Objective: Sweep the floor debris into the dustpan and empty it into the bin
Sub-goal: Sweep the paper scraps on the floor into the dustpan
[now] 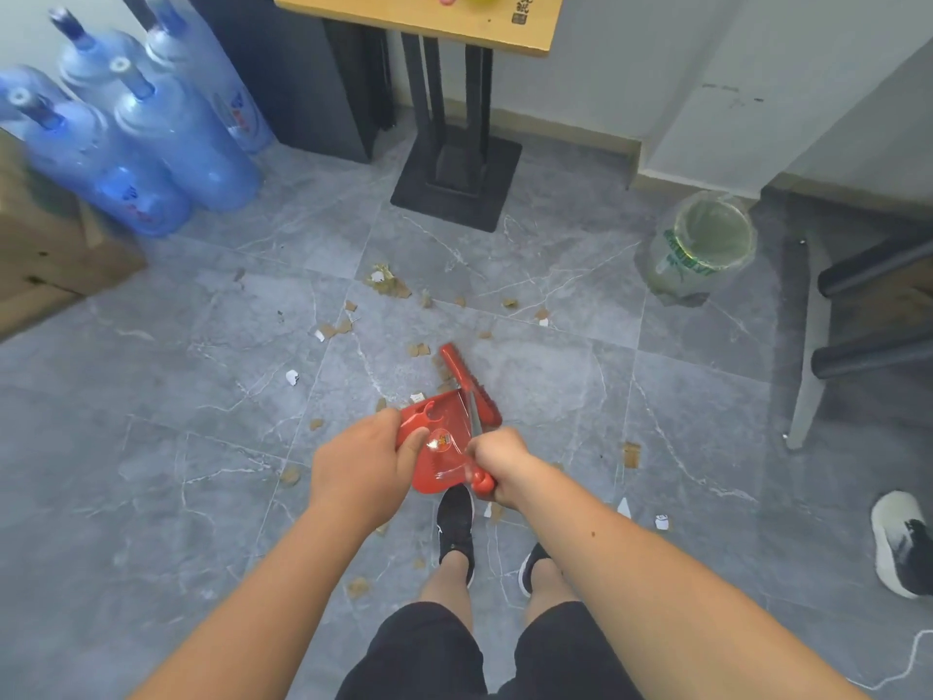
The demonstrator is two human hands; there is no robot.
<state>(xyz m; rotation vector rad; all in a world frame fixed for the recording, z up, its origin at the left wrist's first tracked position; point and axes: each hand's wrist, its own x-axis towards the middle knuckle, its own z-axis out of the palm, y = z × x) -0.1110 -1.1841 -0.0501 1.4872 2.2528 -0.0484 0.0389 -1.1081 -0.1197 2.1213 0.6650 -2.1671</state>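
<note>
My left hand point(363, 464) grips the left side of a red dustpan point(438, 437), held above the floor in front of my feet. My right hand point(497, 464) is closed on the handle of a red hand brush point(467, 381), whose head points away from me past the pan's right edge. Brown and white scraps of debris point(391, 285) lie scattered over the grey tiles ahead and around my shoes. A bin point(704, 245) lined with a clear bag stands at the right, near the wall.
Several blue water jugs point(151, 138) stand at the far left beside a cardboard box point(45, 250). A table's black pedestal base point(457, 179) sits straight ahead. Stool legs point(868, 305) and another person's shoe point(901, 543) are on the right.
</note>
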